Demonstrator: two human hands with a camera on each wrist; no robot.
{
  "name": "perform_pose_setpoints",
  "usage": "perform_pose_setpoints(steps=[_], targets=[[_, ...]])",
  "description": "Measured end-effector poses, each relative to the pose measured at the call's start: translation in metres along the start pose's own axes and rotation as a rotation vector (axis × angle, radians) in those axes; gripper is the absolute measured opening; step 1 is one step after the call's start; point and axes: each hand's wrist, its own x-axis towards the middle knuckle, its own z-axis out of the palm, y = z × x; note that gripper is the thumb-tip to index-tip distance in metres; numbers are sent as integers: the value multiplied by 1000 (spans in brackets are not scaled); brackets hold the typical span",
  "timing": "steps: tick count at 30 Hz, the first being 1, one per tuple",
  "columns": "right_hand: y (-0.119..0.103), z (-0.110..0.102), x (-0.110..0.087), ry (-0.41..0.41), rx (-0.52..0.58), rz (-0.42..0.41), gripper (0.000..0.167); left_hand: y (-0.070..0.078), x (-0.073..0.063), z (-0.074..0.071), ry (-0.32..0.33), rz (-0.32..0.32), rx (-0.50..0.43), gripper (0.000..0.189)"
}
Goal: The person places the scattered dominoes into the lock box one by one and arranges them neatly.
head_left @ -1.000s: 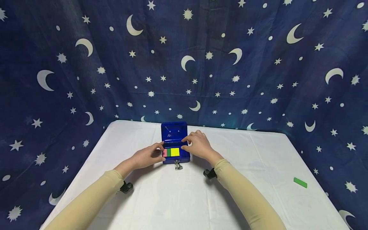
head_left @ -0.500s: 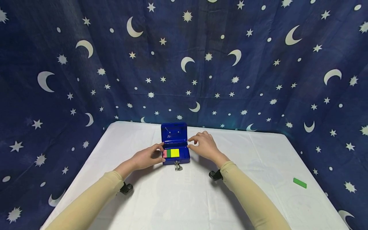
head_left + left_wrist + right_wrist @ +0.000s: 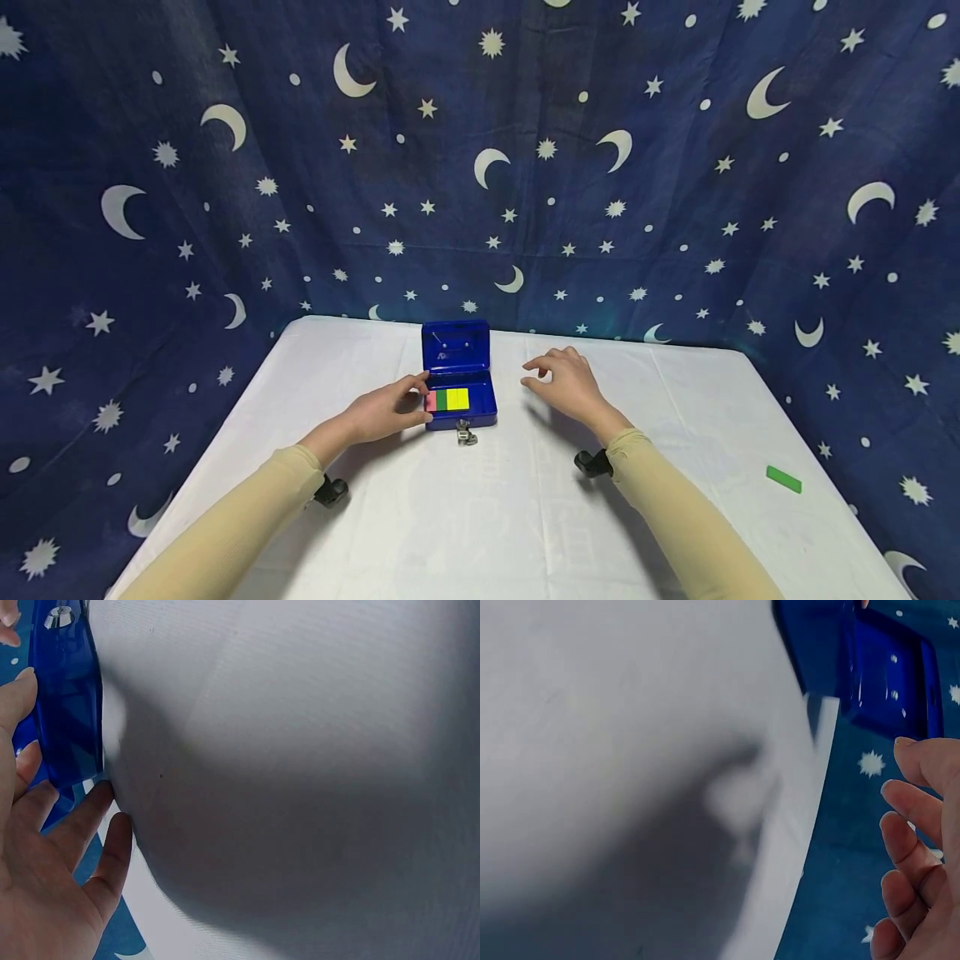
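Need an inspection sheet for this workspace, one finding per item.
Surface: white cloth-covered table, lightly creased.
Job's things: glossy blue rectangular box, hinged lid up; inside, side by side: pink block, dark-green block, two yellow blocks, material unclear. Silver metal fitting at the box's front.
Clutter: green rectangular bar, alone at right.
Grips: left grip curved round the box's left end; right grip off the box, holding nothing.
Cables: nothing seen.
Surroundings: navy fabric backdrop, pale moons and stars.

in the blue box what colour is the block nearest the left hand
Pink; the block shows best in the head view.
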Motion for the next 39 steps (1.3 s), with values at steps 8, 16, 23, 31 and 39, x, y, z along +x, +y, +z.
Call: perform_pose_setpoints(steps=[8, 16, 23, 31, 39], targets=[[29, -9, -17, 3, -19, 59, 34, -2, 1, 0, 2, 7, -4, 43], [53, -22, -31, 14, -29, 108, 36, -2, 0, -1, 3, 3, -1, 41], [74, -33, -49, 21, -28, 140, 35, -2, 0, 0, 5, 0, -7, 42], [105, -48, -77, 39, -41, 170, 38, -2, 0, 2, 11, -4, 1, 39], [131, -65, -107, 79, -48, 227, 41, -3, -1, 2, 16, 8, -6, 41]])
